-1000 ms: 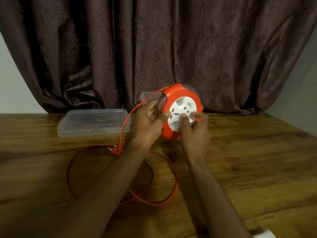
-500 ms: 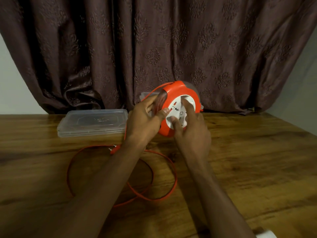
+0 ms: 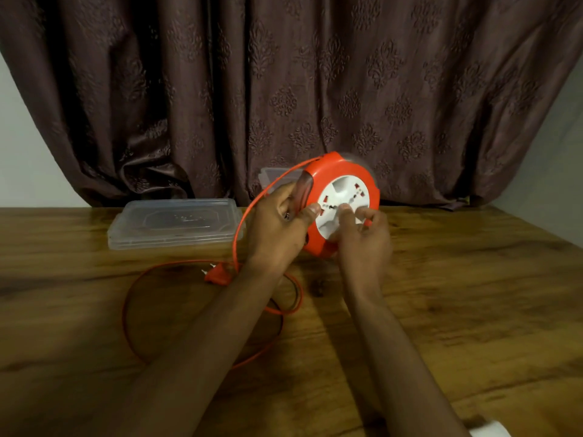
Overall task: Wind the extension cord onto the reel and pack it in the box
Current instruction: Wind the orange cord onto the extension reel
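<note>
- Orange reel (image 3: 334, 171) held on edge above the wooden table (image 3: 473, 294), near its far side; white socket face (image 3: 342, 209) turned toward the camera and a little to the right, so the axle runs roughly from the camera toward the curtain (image 3: 284, 89)
- Left hand (image 3: 277, 228) wraps the reel's left rim, thumb tip pressed on the edge of the white face, fingers curled behind; closed firmly on the casing
- Right hand (image 3: 362, 244) at the lower right of the face, fingertips (image 3: 345, 212) bent onto the white centre; whether it pinches a knob or only presses there, cannot tell, edges are blurred
- Orange cord (image 3: 239, 234) leaves the reel's top left, arcs down past the left wrist to the table, then lies in a wide loose loop that passes under the left forearm
- Long axis of the loop runs roughly near-to-far on the tabletop
- Plug (image 3: 216, 275) lies flat on the table just left of the left wrist, pins pointing left
- Clear plastic box (image 3: 176, 222) with lid on sits flat at the far left of the table, long side parallel to the table's back edge, apart from the reel
- A second clear container (image 3: 274, 176) shows partly behind the reel, against the curtain
</note>
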